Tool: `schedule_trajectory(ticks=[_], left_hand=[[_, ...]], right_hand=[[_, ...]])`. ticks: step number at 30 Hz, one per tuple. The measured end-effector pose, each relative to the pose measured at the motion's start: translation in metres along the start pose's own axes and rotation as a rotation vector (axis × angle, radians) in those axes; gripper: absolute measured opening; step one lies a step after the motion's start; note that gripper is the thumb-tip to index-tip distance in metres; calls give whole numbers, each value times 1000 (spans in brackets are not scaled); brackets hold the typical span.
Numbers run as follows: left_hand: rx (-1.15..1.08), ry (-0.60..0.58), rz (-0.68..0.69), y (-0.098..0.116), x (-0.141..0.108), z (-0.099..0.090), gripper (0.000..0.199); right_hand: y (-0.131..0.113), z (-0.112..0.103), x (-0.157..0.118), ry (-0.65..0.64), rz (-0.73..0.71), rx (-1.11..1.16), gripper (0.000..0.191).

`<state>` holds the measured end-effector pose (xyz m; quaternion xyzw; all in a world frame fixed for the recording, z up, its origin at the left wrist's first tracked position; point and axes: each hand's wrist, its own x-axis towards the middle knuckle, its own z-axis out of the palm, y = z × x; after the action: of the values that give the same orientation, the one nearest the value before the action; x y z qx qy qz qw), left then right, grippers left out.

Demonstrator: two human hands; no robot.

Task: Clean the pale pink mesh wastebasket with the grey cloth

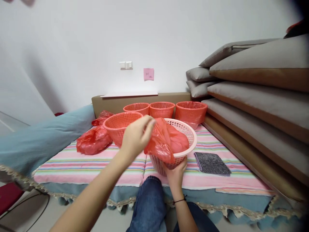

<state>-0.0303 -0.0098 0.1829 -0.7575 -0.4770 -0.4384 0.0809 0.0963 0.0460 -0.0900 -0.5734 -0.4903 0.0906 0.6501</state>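
As your right hand (175, 174) gripped the pink basket (156, 166), your left hand (136, 136) curled, hold unclear, beside the red bag (180, 141), part inside, part overhanging toward seven o'clock.

Head view from above the striped bed's (96, 164) near edge, facing its far edge and the wall (169, 38), tilted down, close, wide; upper right corner dark, perhaps partly blocked

Pink basket (193, 141), red bag (160, 149), grey cloth (212, 163), pink sheet (96, 170) with multicoloured stripes
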Motion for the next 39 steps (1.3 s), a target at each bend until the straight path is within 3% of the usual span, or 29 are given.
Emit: schedule_trajectory(ticks=[1,3,6,8,13,19,24,28,34,36,39], left_hand=[[7,-20,-197,-20,11,0,31],[-1,-213,-620,-59,27,4,35],[4,-366,-823,-101,34,22,43],[-27,-401,-858,-114,35,36,43],[16,-334,-800,-123,52,51,21],[49,23,-503,-116,99,29,16],[-60,175,-359,-104,105,13,17],[-305,175,-253,-92,102,-4,23],[-696,214,-313,-68,121,-45,31],[-618,207,-291,-66,128,-48,27],[-253,44,-310,-70,138,-33,12]], right_hand=[[0,0,1,8,14,3,124],[0,1,1,20,33,8,126],[0,2,0,34,13,1,125],[1,3,0,54,-8,-5,125],[3,4,-1,43,-21,4,123],[1,6,-2,27,19,22,122],[-1,4,-1,13,37,35,126],[-2,4,-1,15,23,26,120],[-3,5,-1,29,29,20,121],[-1,6,-1,29,41,27,124],[2,8,-4,34,49,37,125]])
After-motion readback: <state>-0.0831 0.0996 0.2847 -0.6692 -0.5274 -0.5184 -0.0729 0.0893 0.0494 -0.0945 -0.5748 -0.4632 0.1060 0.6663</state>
